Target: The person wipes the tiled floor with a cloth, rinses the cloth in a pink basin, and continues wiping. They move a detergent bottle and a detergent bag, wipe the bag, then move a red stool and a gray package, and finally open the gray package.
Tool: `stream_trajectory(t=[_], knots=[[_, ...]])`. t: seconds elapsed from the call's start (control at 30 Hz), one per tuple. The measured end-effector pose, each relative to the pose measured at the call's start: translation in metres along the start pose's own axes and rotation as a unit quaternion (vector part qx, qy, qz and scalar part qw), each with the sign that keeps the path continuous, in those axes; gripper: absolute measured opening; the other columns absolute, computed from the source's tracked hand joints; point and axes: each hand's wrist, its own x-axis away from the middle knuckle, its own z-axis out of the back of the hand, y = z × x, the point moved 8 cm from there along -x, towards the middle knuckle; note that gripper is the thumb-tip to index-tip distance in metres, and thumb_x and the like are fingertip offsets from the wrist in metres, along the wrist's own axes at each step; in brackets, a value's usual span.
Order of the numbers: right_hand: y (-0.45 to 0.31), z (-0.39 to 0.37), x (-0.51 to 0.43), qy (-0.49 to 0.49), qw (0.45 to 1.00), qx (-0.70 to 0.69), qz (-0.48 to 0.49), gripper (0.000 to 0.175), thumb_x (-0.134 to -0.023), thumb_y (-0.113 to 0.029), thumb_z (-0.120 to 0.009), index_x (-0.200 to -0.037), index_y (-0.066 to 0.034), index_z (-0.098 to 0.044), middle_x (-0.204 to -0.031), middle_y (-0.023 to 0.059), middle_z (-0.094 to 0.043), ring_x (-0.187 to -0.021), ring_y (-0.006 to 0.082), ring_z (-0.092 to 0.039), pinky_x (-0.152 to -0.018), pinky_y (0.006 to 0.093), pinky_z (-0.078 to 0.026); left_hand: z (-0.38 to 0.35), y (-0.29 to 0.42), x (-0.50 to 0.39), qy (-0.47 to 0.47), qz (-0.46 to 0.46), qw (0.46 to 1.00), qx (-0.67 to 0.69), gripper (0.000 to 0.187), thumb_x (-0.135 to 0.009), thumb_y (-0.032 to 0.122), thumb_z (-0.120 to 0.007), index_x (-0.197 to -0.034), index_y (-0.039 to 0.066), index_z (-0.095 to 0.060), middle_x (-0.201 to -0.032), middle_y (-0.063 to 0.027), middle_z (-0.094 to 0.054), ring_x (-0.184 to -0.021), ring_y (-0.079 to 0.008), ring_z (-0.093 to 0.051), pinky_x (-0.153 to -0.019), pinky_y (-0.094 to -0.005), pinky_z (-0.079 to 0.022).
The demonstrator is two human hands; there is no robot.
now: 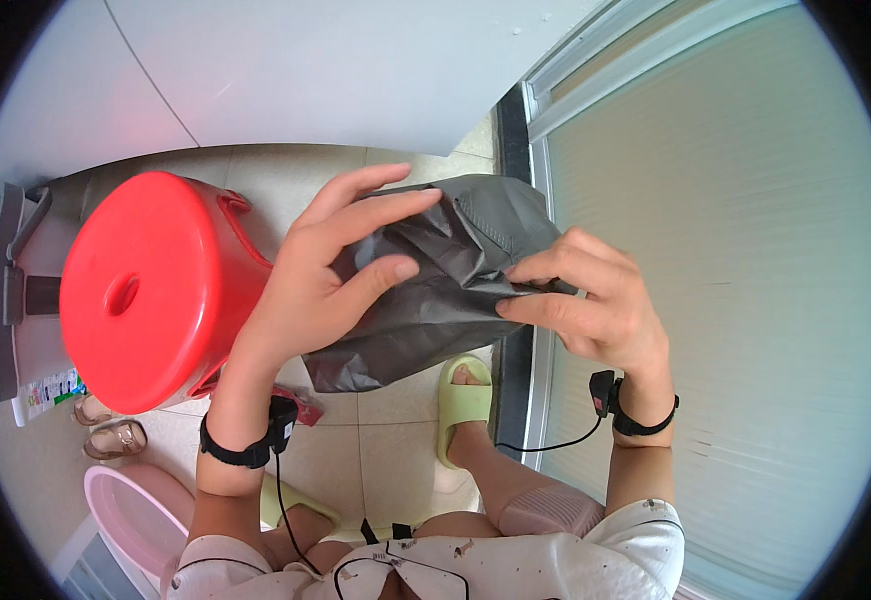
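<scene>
A dark grey plastic bag, creased and flattened, hangs in front of me above the tiled floor. My right hand pinches its right side between thumb and fingers. Over the bag's left part, my left hand is spread, thumb and fingers apart; whether its fingertips touch the plastic is hard to tell. Just left of that hand stands a red plastic stool with a round top and an oval hole. Both wrists wear black straps with small cabled devices.
A frosted glass sliding door fills the right side, its dark threshold along the floor. A white panel spans the far side. A pink basin, sandals and a grey-and-white bin-like container are at left. Green slippers are on my feet.
</scene>
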Motion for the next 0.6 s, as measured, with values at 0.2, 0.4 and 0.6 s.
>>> stream_trajectory(t=[0.2, 0.4, 0.6], knots=[[-0.016, -0.005, -0.01, -0.034, 0.999, 0.012, 0.033, 0.022, -0.069, -0.011, -0.078, -0.091, -0.0134, -0.077, -0.099, 0.0009, -0.07, -0.076, 0.0194, -0.062, -0.06, 0.0321, -0.047, 0.006, 0.011, -0.009, 0.033, -0.004, 0.999, 0.017, 0.037, -0.089, 0.012, -0.078, -0.125, 0.006, -0.073, -0.136, -0.0128, -0.062, -0.127, -0.0258, -0.06, -0.111, -0.0383, -0.043], [-0.031, -0.01, -0.015, -0.034, 0.998, 0.053, 0.022, 0.023, -0.066, -0.011, -0.079, -0.089, -0.0105, -0.076, -0.108, 0.0065, -0.071, -0.083, 0.0212, -0.065, -0.066, 0.0335, -0.048, 0.013, -0.013, -0.01, 0.089, 0.045, 0.992, 0.077, 0.012, -0.087, -0.005, -0.074, -0.097, -0.001, -0.07, -0.112, -0.0079, -0.061, -0.099, -0.0176, -0.063, -0.091, -0.0302, -0.052], [-0.028, -0.003, -0.016, 0.009, 0.999, -0.011, -0.03, 0.044, -0.069, -0.009, -0.083, -0.112, -0.0069, -0.076, -0.114, 0.0136, -0.073, -0.092, 0.028, -0.07, -0.074, 0.0371, -0.053, 0.014, -0.025, -0.003, 0.162, 0.068, 0.971, 0.161, 0.009, -0.091, -0.01, -0.07, -0.097, -0.003, -0.069, -0.104, -0.0045, -0.059, -0.09, -0.0097, -0.063, -0.078, -0.0238, -0.057]])
